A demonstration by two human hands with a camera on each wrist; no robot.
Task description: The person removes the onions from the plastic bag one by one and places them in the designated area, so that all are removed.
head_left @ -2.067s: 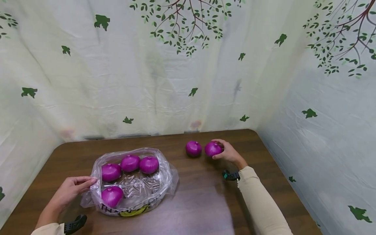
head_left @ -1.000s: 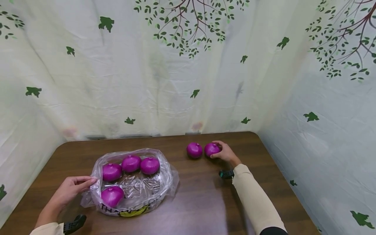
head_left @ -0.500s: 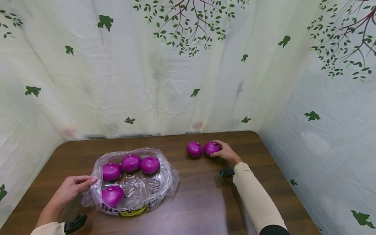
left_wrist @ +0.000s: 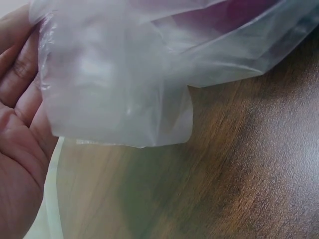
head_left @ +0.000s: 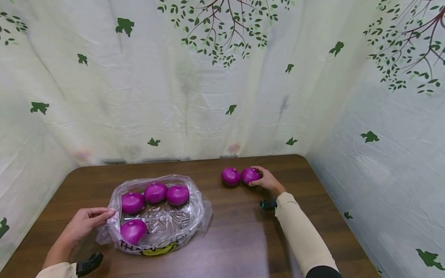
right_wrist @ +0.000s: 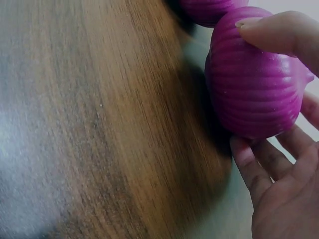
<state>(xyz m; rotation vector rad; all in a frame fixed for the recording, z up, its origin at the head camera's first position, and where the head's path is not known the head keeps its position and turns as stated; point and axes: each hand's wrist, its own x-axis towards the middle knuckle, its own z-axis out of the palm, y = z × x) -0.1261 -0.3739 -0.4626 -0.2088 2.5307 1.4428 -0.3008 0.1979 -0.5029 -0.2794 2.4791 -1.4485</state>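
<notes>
The left hand (head_left: 85, 224) pinches the left rim of a clear plastic bag (head_left: 199, 210), which lies spread wide with several purple onions (head_left: 132, 202) inside. In the left wrist view the bag's loose edge (left_wrist: 114, 109) hangs from the fingers. At the back right of the table, the right hand (head_left: 267, 181) grips a purple onion (head_left: 249, 176), thumb on one side and fingers on the other. Close to its left sits another purple onion (head_left: 230, 177). The right wrist view shows the ribbed side of the gripped onion (right_wrist: 256, 84).
A brown wooden table (head_left: 236, 231) with rounded far corners carries everything. Pale curtains (head_left: 194, 96) printed with leaves and branches hang behind it and at both sides. Black and yellow print (head_left: 158, 250) marks the bag's front.
The right hand has shifted the gripped onion slightly left, closer to the other onion. The left hand and bag stay put; the head view tilted a little.
</notes>
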